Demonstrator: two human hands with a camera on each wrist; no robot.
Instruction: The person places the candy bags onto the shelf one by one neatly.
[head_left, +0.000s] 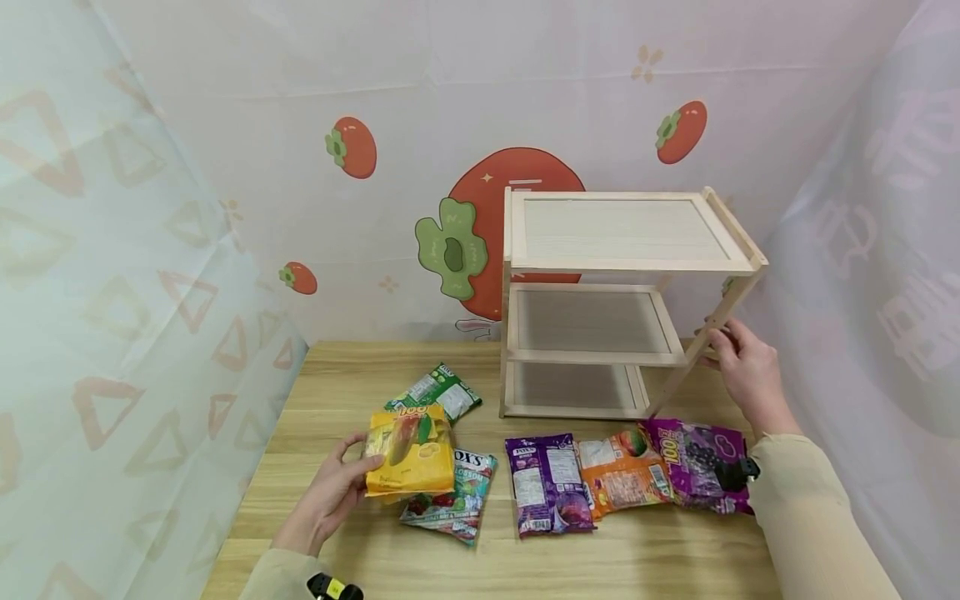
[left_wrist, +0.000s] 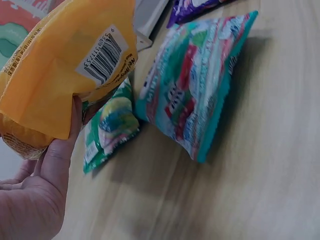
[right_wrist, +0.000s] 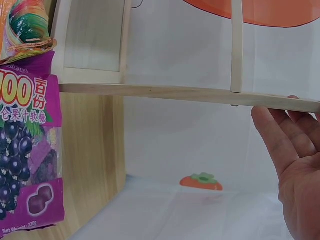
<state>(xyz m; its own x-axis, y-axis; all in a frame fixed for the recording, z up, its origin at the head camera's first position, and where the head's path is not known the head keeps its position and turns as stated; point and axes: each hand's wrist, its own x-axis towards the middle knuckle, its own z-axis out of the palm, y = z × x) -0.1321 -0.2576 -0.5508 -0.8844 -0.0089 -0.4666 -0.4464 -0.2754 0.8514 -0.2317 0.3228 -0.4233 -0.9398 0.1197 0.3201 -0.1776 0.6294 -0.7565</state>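
Observation:
My left hand (head_left: 330,493) holds a yellow mango candy bag (head_left: 411,467) by its left side, raised above the table. Under and beside it lies a teal candy bag (head_left: 467,500), partly covered in the head view. A green candy bag (head_left: 450,393) lies just behind. In the left wrist view, the yellow bag (left_wrist: 55,75) shows its barcode and my thumb and fingers grip its lower edge. At the right, my right hand (head_left: 750,375) grips the right post of a three-tier wooden shelf (head_left: 630,271). The right wrist view shows its fingertips on that post (right_wrist: 190,94).
In front of the shelf lie a purple candy bag (head_left: 551,487), an orange candy bag (head_left: 622,471) and a purple grape candy bag (head_left: 701,458), side by side. Printed cloth (head_left: 390,92) hangs behind the wood-grain table (head_left: 352,367) and on both sides.

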